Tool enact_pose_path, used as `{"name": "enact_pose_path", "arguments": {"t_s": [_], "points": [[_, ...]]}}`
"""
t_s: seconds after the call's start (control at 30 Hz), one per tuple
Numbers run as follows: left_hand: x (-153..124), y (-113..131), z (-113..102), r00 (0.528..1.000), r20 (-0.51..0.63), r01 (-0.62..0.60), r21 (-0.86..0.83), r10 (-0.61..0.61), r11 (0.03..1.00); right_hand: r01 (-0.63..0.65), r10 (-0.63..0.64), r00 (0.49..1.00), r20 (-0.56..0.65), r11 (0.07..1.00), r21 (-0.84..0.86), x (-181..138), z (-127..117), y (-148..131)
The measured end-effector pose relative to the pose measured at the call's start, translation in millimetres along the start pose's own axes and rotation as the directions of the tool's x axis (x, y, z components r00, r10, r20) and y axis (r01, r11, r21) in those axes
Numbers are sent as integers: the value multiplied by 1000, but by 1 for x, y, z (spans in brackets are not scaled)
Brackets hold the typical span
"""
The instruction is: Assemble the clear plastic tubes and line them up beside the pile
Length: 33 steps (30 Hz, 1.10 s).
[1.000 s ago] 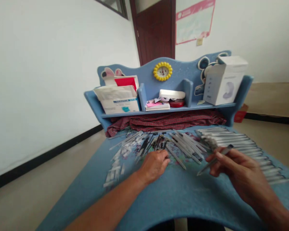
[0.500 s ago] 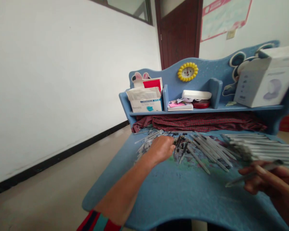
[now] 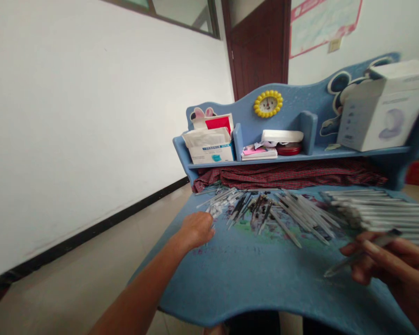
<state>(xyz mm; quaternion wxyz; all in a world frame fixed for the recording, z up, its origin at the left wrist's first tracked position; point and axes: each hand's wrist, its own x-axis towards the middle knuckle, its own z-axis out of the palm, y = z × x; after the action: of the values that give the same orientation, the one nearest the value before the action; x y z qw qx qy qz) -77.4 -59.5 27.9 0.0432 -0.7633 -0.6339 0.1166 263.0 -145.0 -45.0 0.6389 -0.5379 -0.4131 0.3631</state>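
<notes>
My right hand [image 3: 387, 265] grips a translucent pen [image 3: 349, 261] with a dark end, held tilted above the table at the right. At the left, my left hand [image 3: 197, 229] is closed at the near edge of a heap of small whitish pen parts [image 3: 220, 200]. Its fingertips are turned away, so what they hold is hidden. Beside that heap lie slim dark pen parts [image 3: 240, 208] and brownish, dark-tipped pieces [image 3: 261, 210]. A spread of clear pen barrels [image 3: 305, 215] fans out to their right. Behind my right hand, many pens [image 3: 387, 211] lie in a neat stack.
The blue table [image 3: 251, 279] has a raised shelf [image 3: 321, 151] at its back. On the shelf stand a mask box [image 3: 211, 151], a white pencil-case-like object [image 3: 282, 136] and a large white carton [image 3: 384, 111]. A checked cloth [image 3: 286, 174] lies beneath the shelf.
My left hand has moved left and nearer, from the dark parts to the whitish heap, uncovering the dark pieces. My right hand still holds the pen, almost unmoved.
</notes>
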Motion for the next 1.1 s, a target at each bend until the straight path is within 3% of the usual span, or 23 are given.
{"name": "enact_pose_path", "arguments": {"t_s": [0.1,0.2,0.3,0.37,0.47,0.53,0.67,0.83,1.1], "points": [[4,3,3,1000,9,-19,4,19,1000,-49,43,994,104,997,53,-4,0,-5],[6,7,2,999,-5,-45,-32,45,998,-75,64,994,93,990,117,-6,0,-10],[4,17,-1,986,-82,-165,-262,148,951,-93,75,991,108,980,175,-5,2,-12],[1,31,-3,962,-130,-271,-508,239,817,-100,69,988,135,967,234,-3,3,-12],[-6,61,-9,951,-81,-238,-809,299,538,-96,36,983,180,936,340,0,4,-13],[-9,84,-12,934,-51,-199,-896,354,397,-96,12,978,210,913,395,1,5,-15],[-8,119,-16,909,-74,-189,-951,411,247,-84,-28,973,229,883,462,2,7,-18],[-2,137,-14,886,-121,-187,-976,447,108,-70,-43,978,207,859,508,4,6,-20],[1,144,-10,881,-159,-220,-971,446,88,-48,-51,983,176,857,513,5,7,-20]]}}
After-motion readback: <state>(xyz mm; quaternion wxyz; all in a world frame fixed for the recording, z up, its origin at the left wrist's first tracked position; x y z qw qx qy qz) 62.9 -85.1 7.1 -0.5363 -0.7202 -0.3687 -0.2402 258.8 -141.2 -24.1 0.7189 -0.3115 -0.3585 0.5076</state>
